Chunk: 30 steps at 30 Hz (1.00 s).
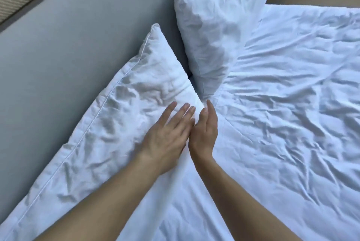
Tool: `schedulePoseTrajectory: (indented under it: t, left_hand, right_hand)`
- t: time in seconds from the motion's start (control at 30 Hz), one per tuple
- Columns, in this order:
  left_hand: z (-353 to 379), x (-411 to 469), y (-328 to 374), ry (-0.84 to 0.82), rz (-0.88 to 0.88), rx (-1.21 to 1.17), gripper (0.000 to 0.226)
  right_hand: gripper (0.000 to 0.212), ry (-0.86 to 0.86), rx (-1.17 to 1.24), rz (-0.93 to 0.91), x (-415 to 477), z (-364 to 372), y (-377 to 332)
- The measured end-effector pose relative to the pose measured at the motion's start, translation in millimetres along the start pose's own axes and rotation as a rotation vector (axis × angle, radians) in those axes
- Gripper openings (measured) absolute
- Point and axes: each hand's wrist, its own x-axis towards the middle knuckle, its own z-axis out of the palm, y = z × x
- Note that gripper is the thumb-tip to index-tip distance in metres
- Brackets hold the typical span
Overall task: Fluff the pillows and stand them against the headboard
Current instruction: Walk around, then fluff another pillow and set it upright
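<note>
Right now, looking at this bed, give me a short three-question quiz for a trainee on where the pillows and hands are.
1. True or false: the far wrinkled white pillow stands upright against the padded grey headboard.
2. The left hand lies flat on: A) the grey headboard, B) the near wrinkled white pillow, C) the far pillow.
3. Fill in: the right hand, edge-on with straight fingers beside the left hand, holds ____.

Key: 1 true; 2 B; 3 nothing.
</note>
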Motion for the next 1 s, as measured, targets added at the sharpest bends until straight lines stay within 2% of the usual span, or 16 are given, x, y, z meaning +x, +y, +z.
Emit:
schedulePoseTrajectory:
  t: [0.1, 0.17, 0.33, 0.47, 0.6, 0.67, 0.8, 0.87, 1.0]
  left_hand:
    - [4, 41, -22, -0.036, 0.063, 0.133, 0.061]
    - [12, 48, -51, -0.050, 0.021, 0.170, 0.063]
    - [28, 31, -101, -0.060, -0.021, 0.210, 0.063]
    - [26, 29, -110, -0.126, -0.046, 0.226, 0.065]
    - [-2, 40, -94, -0.251, -0.151, 0.366, 0.066]
    - [-17, 38, -61, -0.274, -0.131, 0.357, 0.067]
    - [-15, -9, -11, -0.289, 0.053, 0.178, 0.066]
    - [-1, -45, -15, -0.306, 0.016, 0.146, 0.065]
    - [18, -106, -46, -0.262, -0.048, 0.165, 0.064]
  right_hand:
    - [0.047, -0.149, -0.014, 0.004, 16, 8, 29]
    - [0.052, -0.232, -0.146, -0.048, 15, 26, 45]
    - [0.065, -0.235, -0.380, -0.030, 13, 68, 60]
    - [0.074, -0.331, -0.482, 0.230, 36, 57, 63]
    - [0.077, -0.425, -0.464, 0.433, 45, 26, 61]
    - [0.084, -0.435, -0.503, 0.371, 26, 17, 57]
    - [0.096, -0.476, -0.540, 0.086, -32, 16, 60]
    - [0.093, -0.484, -0.543, 0.106, -61, 22, 66]
    - [0.065, -0.307, -0.387, 0.301, -114, 37, 75]
